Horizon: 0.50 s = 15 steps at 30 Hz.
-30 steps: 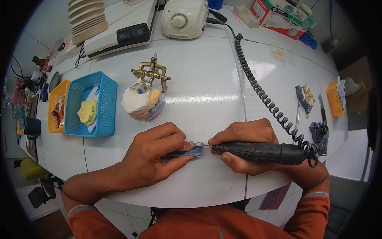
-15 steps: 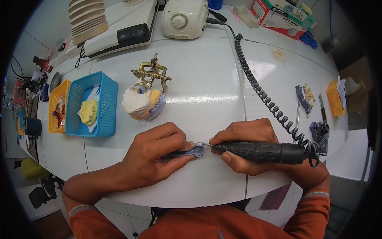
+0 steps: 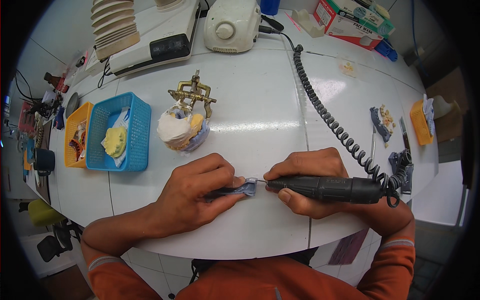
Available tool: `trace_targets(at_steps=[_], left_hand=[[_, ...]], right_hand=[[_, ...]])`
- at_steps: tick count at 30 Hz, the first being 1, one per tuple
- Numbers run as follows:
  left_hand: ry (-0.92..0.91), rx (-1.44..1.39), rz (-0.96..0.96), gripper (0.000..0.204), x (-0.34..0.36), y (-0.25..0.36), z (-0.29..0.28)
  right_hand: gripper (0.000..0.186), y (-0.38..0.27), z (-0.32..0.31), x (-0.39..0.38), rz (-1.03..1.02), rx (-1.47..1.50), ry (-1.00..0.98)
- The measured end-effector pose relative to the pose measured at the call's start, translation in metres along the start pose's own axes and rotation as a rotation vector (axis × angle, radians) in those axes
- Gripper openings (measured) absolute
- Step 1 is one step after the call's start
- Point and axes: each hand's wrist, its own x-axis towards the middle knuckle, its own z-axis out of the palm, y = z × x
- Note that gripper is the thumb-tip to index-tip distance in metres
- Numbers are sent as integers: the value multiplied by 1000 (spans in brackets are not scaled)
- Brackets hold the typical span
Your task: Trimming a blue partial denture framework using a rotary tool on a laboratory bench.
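Note:
My left hand [image 3: 194, 192] is closed on a blue-grey strip [image 3: 249, 189], pinching it between thumb and fingers just above the white table. The strip's right end sticks out beyond the fingertips, with a paler patch on top. In my right hand [image 3: 312, 159] lies a black rotary handpiece [image 3: 327, 189], gripped like a pen and pointing left. Its thin metal bur [image 3: 262, 180] meets the strip's end or comes very close; I cannot tell which. Beyond my left hand stands a brass articulator [image 3: 194, 92] with dental casts [image 3: 172, 131], partly covered in white plaster.
A coiled cord [image 3: 325, 107] runs from the handpiece to a cream control unit [image 3: 231, 27]. Left are a blue basket [image 3: 137, 150] holding a yellow cast [image 3: 115, 141] and an orange basket [image 3: 71, 127]. Right lie blue-grey strips [image 3: 381, 125], loose teeth [image 3: 387, 116] and a knife [image 3: 404, 132].
The view has shifted slightly, so the background items sit a little further right. Both hands keep their grips, and the bur stays at the strip's end.

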Motion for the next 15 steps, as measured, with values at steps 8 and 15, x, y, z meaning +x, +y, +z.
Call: trace_targets(at_steps=[8,15], left_hand=[[21,-9,7,23,0,2,1],[20,-17,7,23,0,1,1]], right_hand=[[30,-2,1,-1,7,-17,5],[31,1,2,-2,-8,-21,-2]])
